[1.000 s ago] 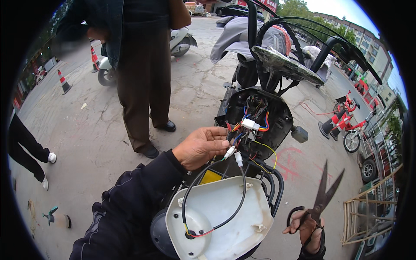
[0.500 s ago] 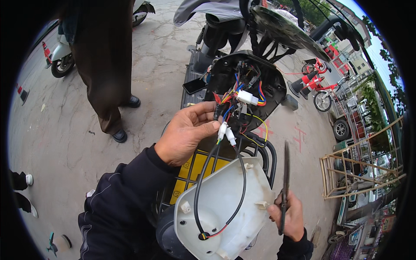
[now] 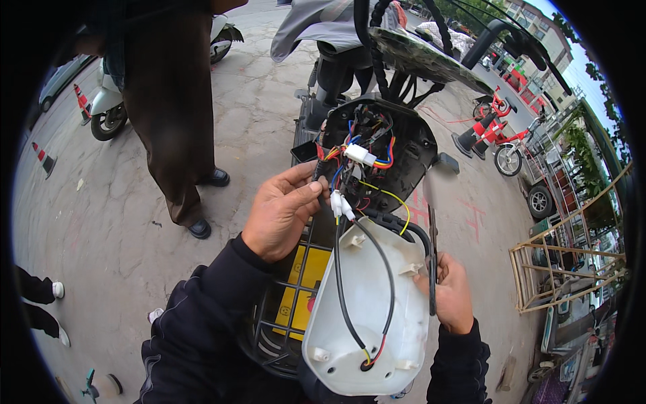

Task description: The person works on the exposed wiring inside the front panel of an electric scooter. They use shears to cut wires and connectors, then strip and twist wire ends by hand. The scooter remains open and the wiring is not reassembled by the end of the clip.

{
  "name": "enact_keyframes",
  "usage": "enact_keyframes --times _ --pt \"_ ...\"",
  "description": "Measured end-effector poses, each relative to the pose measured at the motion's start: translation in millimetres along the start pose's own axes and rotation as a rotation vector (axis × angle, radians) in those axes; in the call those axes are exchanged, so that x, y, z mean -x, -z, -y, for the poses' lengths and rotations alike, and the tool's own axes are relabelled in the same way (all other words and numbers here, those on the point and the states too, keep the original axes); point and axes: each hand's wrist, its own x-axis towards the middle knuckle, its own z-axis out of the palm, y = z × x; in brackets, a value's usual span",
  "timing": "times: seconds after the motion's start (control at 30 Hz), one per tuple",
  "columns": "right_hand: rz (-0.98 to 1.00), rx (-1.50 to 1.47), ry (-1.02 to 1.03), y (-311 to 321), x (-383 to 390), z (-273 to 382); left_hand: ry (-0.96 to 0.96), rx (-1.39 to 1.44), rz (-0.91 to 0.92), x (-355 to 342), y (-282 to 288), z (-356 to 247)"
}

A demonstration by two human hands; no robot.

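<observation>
Head view: the left hand (image 3: 282, 212) pinches a black-sleeved wire bundle (image 3: 318, 170) between thumb and fingers, just beside two white connectors (image 3: 337, 204). The right hand (image 3: 452, 296) grips dark scissors (image 3: 433, 242) near the white cover (image 3: 367, 303), which two black cables (image 3: 339, 283) join to the connectors. Beyond, coloured wires (image 3: 388, 160) crowd a black housing (image 3: 415, 139); a person (image 3: 168, 114) stands at left.

Seen from the wearer's head through the left of two side-by-side fisheye cameras, looking steeply down and forward over a bare left hand (image 3: 279, 217) and a bare right hand (image 3: 452, 296). Set near, above a white moulded-plastic cover (image 3: 364, 289) and an open black plastic housing (image 3: 413, 153), yet wide enough to take in grey cracked pavement (image 3: 121, 256) and, far off at upper right, a beige multi-storey building (image 3: 538, 23).
</observation>
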Motion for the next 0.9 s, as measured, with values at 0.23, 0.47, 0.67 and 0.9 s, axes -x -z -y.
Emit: enact_keyframes --times 0.23,0.47,0.67,0.9 --pt "0.014 0.096 -0.034 5 22 12 0.181 0.204 0.074 -3 12 -13" --pt "-0.079 0.115 0.133 11 36 62 0.228 0.086 0.293 -16 17 -18" --pt "0.54 0.124 -0.078 -4 38 117 0.169 0.145 0.323 -18 13 -22" --pt "0.669 0.139 -0.175 -16 10 121 0.165 0.121 0.308 -14 13 -26"
